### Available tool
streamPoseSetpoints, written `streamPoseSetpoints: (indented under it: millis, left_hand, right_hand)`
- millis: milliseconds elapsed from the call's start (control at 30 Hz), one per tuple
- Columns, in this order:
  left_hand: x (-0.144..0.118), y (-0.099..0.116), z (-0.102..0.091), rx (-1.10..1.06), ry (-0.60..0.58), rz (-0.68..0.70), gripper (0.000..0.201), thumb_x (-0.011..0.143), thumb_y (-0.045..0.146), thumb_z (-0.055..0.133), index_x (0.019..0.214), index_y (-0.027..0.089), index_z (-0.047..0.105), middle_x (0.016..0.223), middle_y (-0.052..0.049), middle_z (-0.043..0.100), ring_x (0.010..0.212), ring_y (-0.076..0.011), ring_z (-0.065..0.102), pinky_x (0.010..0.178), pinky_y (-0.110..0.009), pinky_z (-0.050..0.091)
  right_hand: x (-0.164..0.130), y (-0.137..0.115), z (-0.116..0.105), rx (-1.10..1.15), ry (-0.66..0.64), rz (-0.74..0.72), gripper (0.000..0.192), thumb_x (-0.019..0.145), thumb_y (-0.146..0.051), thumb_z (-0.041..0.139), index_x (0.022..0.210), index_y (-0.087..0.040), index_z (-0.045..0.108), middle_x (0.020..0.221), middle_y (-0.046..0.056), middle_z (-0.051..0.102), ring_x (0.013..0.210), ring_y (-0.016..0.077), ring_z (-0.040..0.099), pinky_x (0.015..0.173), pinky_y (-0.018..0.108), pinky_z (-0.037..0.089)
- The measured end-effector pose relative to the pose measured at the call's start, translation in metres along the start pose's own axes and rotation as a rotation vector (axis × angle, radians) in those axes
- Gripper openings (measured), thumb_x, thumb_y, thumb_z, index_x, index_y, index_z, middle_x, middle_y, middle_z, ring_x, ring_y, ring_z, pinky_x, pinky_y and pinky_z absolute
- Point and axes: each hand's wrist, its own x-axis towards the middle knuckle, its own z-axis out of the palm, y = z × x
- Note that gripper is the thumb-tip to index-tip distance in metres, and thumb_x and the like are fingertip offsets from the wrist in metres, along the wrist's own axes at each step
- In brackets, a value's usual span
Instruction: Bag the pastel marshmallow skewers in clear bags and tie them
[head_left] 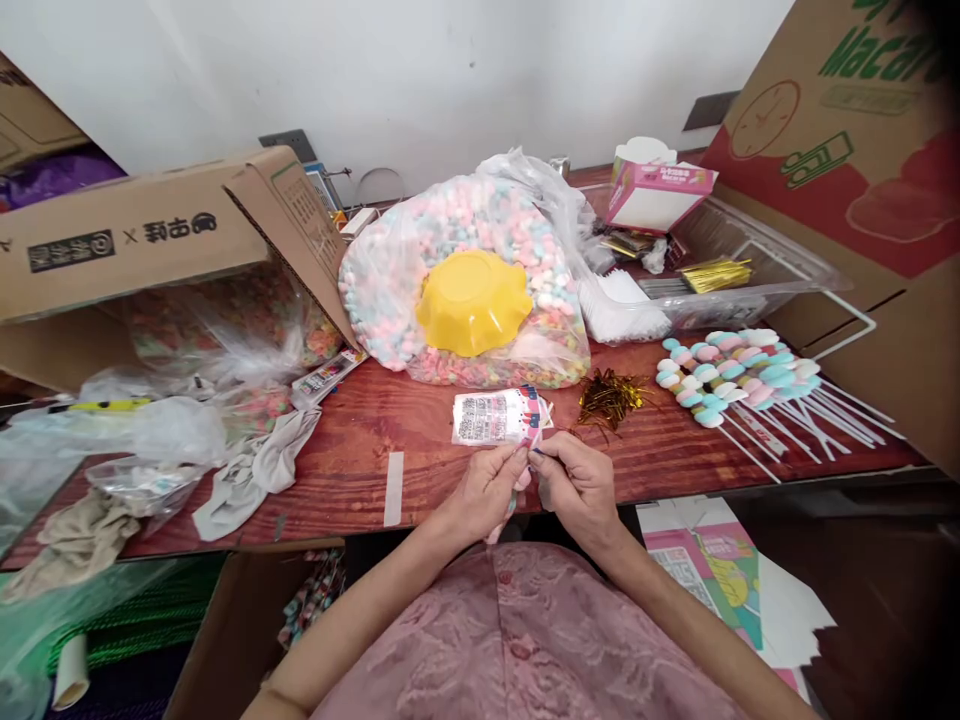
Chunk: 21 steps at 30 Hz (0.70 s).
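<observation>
My two hands meet at the table's front edge, close to my body. My left hand [486, 494] is closed round a marshmallow skewer [522, 480], whose pastel pieces show partly below the fingers. My right hand [579, 488] pinches at its upper end with thumb and forefinger; what lies between those fingertips is too small to make out. Just beyond the hands lie printed clear plastic bags [491, 416] in a flat stack. A bunch of gold twist ties [611, 398] is to their right. Farther right, several finished marshmallow skewers [739, 375] lie piled, white sticks toward me.
A big bag of marshmallows [382, 270] stands at the back, a yellow scalloped bowl [474, 303] upside down on it. Cardboard boxes [135, 240] flank the table. A clear tray [780, 270] holds ties. Cloth gloves [259, 470] and plastic bags lie left.
</observation>
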Motion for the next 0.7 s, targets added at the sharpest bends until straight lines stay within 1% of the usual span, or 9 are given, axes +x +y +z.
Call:
streamPoseSetpoints:
  millis: [100, 233, 267, 333, 367, 433, 533, 633, 700]
  left_hand:
    - [-0.001, 0.005, -0.009, -0.067, -0.133, -0.055, 0.048, 0.086, 0.064, 0.046, 0.073, 0.019, 0.046, 0.052, 0.006, 0.046, 0.036, -0.0058, 0.039, 0.036, -0.017, 0.027]
    - [0.002, 0.008, -0.025, -0.135, -0.244, -0.087, 0.048, 0.078, 0.062, 0.059, 0.069, 0.016, 0.051, 0.062, 0.001, 0.054, 0.045, -0.0055, 0.046, 0.041, -0.016, 0.033]
    - [0.002, 0.006, -0.028, -0.170, -0.246, -0.109, 0.048, 0.077, 0.061, 0.061, 0.067, 0.016, 0.050, 0.062, 0.001, 0.055, 0.046, -0.0056, 0.047, 0.041, -0.016, 0.033]
    - [0.002, 0.001, -0.034, -0.214, -0.236, -0.144, 0.047, 0.075, 0.060, 0.063, 0.065, 0.017, 0.047, 0.061, 0.002, 0.053, 0.044, -0.0055, 0.045, 0.040, -0.017, 0.031]
    - [0.002, -0.001, -0.036, -0.206, -0.242, -0.156, 0.047, 0.076, 0.060, 0.062, 0.064, 0.017, 0.047, 0.059, 0.003, 0.052, 0.044, -0.0054, 0.045, 0.040, -0.017, 0.031]
    - [0.000, -0.007, -0.039, -0.150, -0.275, -0.171, 0.047, 0.077, 0.059, 0.061, 0.063, 0.015, 0.051, 0.058, 0.002, 0.052, 0.044, -0.0059, 0.045, 0.041, -0.017, 0.031]
    - [-0.004, -0.013, -0.043, -0.157, -0.430, -0.218, 0.046, 0.077, 0.056, 0.063, 0.063, 0.013, 0.054, 0.061, -0.001, 0.054, 0.048, -0.0077, 0.049, 0.044, -0.019, 0.034]
    - [-0.009, -0.016, -0.049, -0.292, -0.582, -0.278, 0.045, 0.077, 0.055, 0.066, 0.065, 0.014, 0.051, 0.067, -0.002, 0.056, 0.050, -0.0090, 0.051, 0.047, -0.021, 0.038]
    - [-0.012, -0.016, -0.053, -0.303, -0.611, -0.299, 0.044, 0.079, 0.055, 0.064, 0.067, 0.015, 0.050, 0.071, -0.002, 0.056, 0.052, -0.0092, 0.051, 0.047, -0.022, 0.039]
  right_hand:
    - [0.001, 0.004, 0.006, 0.017, 0.054, -0.030, 0.015, 0.088, -0.023, 0.057, 0.074, -0.020, 0.064, 0.066, -0.001, 0.058, 0.061, 0.0126, 0.053, 0.059, 0.026, 0.041]
    - [0.000, 0.007, 0.013, 0.023, 0.035, -0.032, 0.017, 0.091, -0.021, 0.054, 0.076, -0.021, 0.061, 0.063, -0.002, 0.057, 0.058, 0.0126, 0.052, 0.058, 0.026, 0.043]
    - [0.001, 0.006, 0.011, -0.037, 0.042, -0.083, 0.014, 0.091, -0.020, 0.054, 0.079, -0.021, 0.062, 0.067, -0.001, 0.059, 0.062, 0.0135, 0.054, 0.061, 0.027, 0.044]
    - [0.005, 0.002, 0.004, -0.242, 0.042, -0.265, 0.010, 0.089, -0.019, 0.055, 0.093, -0.022, 0.065, 0.089, 0.006, 0.067, 0.086, 0.0191, 0.060, 0.075, 0.033, 0.045]
    - [0.007, 0.000, 0.000, -0.361, 0.001, -0.371, 0.016, 0.089, -0.019, 0.056, 0.102, -0.023, 0.065, 0.103, 0.008, 0.067, 0.101, 0.0232, 0.058, 0.084, 0.038, 0.043]
    - [0.010, -0.002, -0.008, -0.533, -0.181, -0.558, 0.026, 0.089, -0.020, 0.055, 0.113, -0.026, 0.063, 0.119, 0.009, 0.065, 0.121, 0.0283, 0.048, 0.095, 0.047, 0.034]
    - [0.008, 0.000, -0.013, -0.557, -0.426, -0.667, 0.025, 0.093, -0.017, 0.047, 0.113, -0.022, 0.061, 0.102, 0.006, 0.070, 0.109, 0.0232, 0.054, 0.094, 0.047, 0.028]
    - [-0.001, 0.003, -0.009, -0.538, -0.456, -0.624, 0.019, 0.092, -0.014, 0.044, 0.092, -0.018, 0.062, 0.075, 0.002, 0.066, 0.085, 0.0179, 0.054, 0.088, 0.042, 0.028]
    - [-0.007, 0.002, -0.005, -0.579, -0.469, -0.549, 0.022, 0.090, -0.013, 0.043, 0.077, -0.017, 0.059, 0.068, 0.002, 0.062, 0.076, 0.0167, 0.049, 0.082, 0.040, 0.028]
